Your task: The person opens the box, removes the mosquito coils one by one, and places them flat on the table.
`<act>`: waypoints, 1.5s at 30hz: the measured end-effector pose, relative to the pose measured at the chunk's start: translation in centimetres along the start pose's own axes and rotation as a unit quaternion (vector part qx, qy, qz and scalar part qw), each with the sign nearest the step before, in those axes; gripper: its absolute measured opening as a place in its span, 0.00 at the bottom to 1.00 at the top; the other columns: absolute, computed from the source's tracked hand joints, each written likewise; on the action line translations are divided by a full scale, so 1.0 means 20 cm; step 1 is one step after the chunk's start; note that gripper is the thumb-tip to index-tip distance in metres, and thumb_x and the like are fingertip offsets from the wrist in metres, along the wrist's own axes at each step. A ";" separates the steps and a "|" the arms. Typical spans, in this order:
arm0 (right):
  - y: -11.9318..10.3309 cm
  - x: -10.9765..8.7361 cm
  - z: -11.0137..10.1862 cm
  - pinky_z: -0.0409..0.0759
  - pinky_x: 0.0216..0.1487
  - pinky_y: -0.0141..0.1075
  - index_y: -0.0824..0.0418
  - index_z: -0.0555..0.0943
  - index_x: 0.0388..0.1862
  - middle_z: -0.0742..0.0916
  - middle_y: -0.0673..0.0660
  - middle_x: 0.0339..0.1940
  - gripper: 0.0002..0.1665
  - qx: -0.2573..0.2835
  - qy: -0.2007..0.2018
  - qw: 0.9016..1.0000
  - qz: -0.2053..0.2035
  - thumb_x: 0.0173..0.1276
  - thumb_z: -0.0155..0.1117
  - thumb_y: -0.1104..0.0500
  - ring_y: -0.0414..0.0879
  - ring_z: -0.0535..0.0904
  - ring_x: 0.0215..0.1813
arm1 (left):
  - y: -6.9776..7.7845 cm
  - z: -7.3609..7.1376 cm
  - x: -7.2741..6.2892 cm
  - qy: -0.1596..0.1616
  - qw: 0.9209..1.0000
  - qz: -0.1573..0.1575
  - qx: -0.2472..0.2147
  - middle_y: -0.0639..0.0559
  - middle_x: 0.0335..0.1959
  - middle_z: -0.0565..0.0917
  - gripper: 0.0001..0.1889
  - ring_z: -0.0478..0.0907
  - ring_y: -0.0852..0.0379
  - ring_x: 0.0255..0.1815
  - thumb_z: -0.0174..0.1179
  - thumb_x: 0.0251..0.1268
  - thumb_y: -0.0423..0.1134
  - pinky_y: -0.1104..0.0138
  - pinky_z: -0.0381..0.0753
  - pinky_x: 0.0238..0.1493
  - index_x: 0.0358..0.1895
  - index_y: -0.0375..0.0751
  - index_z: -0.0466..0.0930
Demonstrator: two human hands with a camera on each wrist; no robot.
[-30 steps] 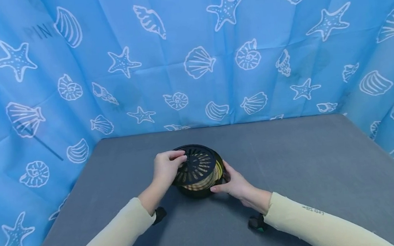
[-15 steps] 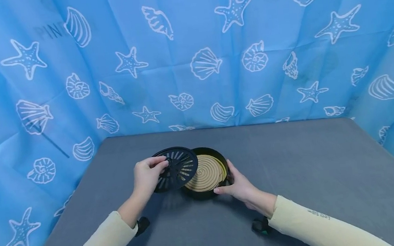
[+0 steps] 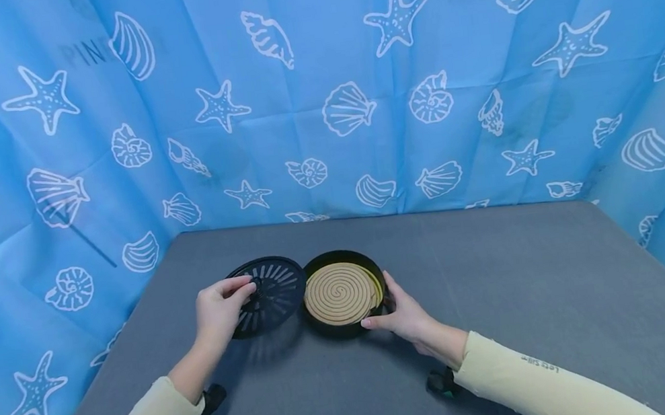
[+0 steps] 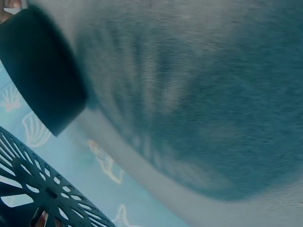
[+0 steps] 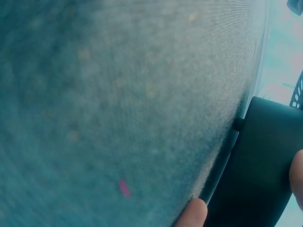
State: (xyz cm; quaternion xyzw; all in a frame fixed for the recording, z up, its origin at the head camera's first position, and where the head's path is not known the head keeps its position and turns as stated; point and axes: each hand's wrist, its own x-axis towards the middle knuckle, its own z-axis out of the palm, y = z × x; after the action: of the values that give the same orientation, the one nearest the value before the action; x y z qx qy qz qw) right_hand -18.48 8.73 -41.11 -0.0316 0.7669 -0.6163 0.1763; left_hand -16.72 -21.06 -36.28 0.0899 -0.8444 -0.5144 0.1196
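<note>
My left hand (image 3: 217,314) pinches the black slotted lid (image 3: 273,308) by its centre knob and holds it tilted above the table, left of a round black mosquito coil holder (image 3: 335,332). Inside the holder lies a tan mosquito coil (image 3: 339,293), with a strip of yellow showing along the inner right side. My right hand (image 3: 406,320) grips the holder's right side, thumb at the front and fingers behind. In the left wrist view the lid (image 4: 51,192) is at lower left, below the holder's outer wall (image 4: 42,71). The right wrist view has fingertips (image 5: 193,215) at the holder's wall (image 5: 258,165).
A grey cloth-covered table (image 3: 500,298) lies under everything. Behind it hangs a blue curtain (image 3: 328,45) printed with white shells and starfish. A small pink fleck (image 5: 124,187) lies on the cloth in the right wrist view.
My left hand has lifted the lid off the holder and carried it left, uncovering the coil. My right hand has kept its grip on the holder.
</note>
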 end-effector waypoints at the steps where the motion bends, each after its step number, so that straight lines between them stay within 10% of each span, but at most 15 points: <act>1: 0.00 0.00 0.00 0.57 0.69 0.61 0.58 0.40 0.80 0.52 0.67 0.78 0.63 0.001 0.000 1.000 0.000 0.58 0.74 0.65 0.68 0.51 0.75 | -0.01 -0.01 0.00 0.002 1.000 0.000 0.001 0.40 0.46 0.85 0.13 0.83 0.52 0.40 0.60 0.69 0.36 0.74 0.80 0.38 0.49 0.31 0.84; 15: 0.01 0.00 0.00 0.58 0.69 0.61 0.58 0.41 0.80 0.51 0.67 0.79 0.63 0.012 -0.001 1.000 0.002 0.58 0.73 0.66 0.68 0.50 0.75 | -0.16 -0.08 0.05 0.036 0.999 -0.007 0.041 0.36 0.53 0.82 0.13 0.81 0.59 0.41 0.60 0.69 0.36 0.80 0.76 0.35 0.51 0.31 0.83; 21: 0.01 0.00 0.00 0.58 0.69 0.60 0.58 0.41 0.80 0.51 0.66 0.79 0.61 0.011 -0.002 1.000 0.001 0.59 0.72 0.67 0.67 0.50 0.75 | -0.20 -0.08 0.07 0.017 0.998 -0.010 0.057 0.35 0.53 0.82 0.14 0.79 0.44 0.50 0.59 0.70 0.35 0.69 0.79 0.41 0.52 0.30 0.82; 45: 0.00 0.00 0.00 0.55 0.70 0.61 0.57 0.43 0.80 0.53 0.66 0.78 0.61 0.011 -0.006 1.000 -0.005 0.59 0.72 0.67 0.67 0.51 0.75 | -0.27 -0.10 0.09 -0.057 0.992 -0.111 0.013 0.35 0.46 0.84 0.14 0.82 0.46 0.46 0.57 0.69 0.28 0.55 0.82 0.48 0.53 0.23 0.78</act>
State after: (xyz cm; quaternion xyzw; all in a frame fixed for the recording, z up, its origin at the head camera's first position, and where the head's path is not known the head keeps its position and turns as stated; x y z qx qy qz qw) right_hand -18.45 8.83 -41.04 -0.0379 0.7587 -0.6254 0.1783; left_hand -17.78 -25.70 -39.92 0.1549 -0.8412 -0.5178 0.0121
